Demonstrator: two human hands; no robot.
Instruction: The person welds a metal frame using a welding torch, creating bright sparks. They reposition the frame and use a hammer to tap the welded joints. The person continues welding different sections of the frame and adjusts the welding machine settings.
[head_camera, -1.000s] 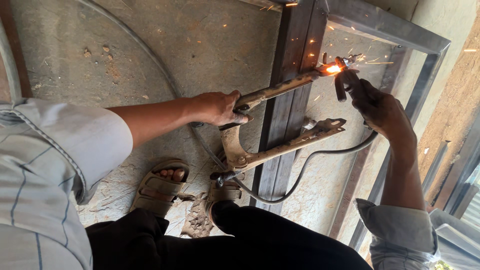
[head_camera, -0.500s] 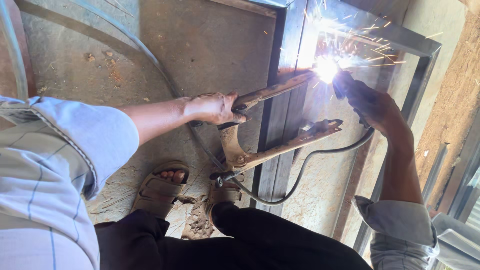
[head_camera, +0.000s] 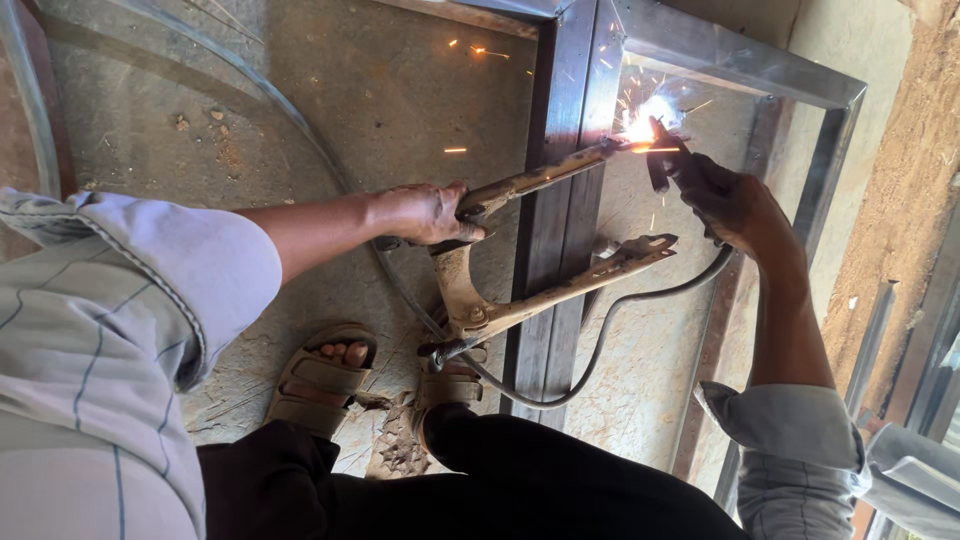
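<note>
My left hand (head_camera: 425, 212) grips the upper arm of a rusty two-armed clamp tool (head_camera: 520, 305) that lies across a dark steel tube frame (head_camera: 560, 150). My right hand (head_camera: 735, 200) is closed on a welding electrode holder (head_camera: 662, 155). Its tip touches the frame at a bright arc (head_camera: 640, 128) beside the end of the clamp's upper arm. Sparks fly out over the frame and the ground. A black cable (head_camera: 600, 345) curves from the holder down toward my legs.
The frame's far corner (head_camera: 840, 100) lies on rough concrete ground (head_camera: 350, 100). My sandalled foot (head_camera: 322, 380) stands just below the clamp, the other foot (head_camera: 445, 390) beside it. More metal bars (head_camera: 880, 330) lie at the right. A thin curved rod (head_camera: 300, 130) crosses the ground.
The arc flared from a small orange glow to a wide burst of sparks, and now burns smaller again. Both hands have stayed almost in place.
</note>
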